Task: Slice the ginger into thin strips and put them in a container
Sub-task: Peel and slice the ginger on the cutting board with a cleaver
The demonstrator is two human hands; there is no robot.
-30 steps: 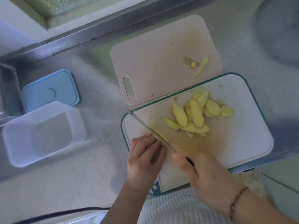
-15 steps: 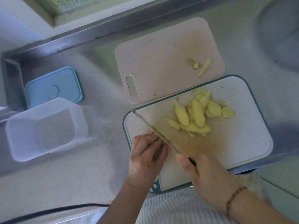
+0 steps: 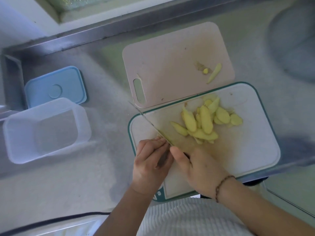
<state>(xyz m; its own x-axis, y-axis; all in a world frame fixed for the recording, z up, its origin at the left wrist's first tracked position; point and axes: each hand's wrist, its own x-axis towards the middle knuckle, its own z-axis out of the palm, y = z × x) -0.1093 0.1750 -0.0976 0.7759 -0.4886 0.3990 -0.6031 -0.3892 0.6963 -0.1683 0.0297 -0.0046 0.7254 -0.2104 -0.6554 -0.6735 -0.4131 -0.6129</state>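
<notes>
Knife (image 3: 150,124) tip now past white board (image 3: 255,150) edge.

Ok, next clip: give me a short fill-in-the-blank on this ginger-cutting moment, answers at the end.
1. The right hand grips the ____, whose blade slants across the white board.
2. The clear container on the counter holds ____ ginger so far.
3. The blue lid lies ____ the container, not on it.
4. The pile of ginger slices sits on the board with the ____ rim.

Missing words: knife; no; beside; green
</notes>
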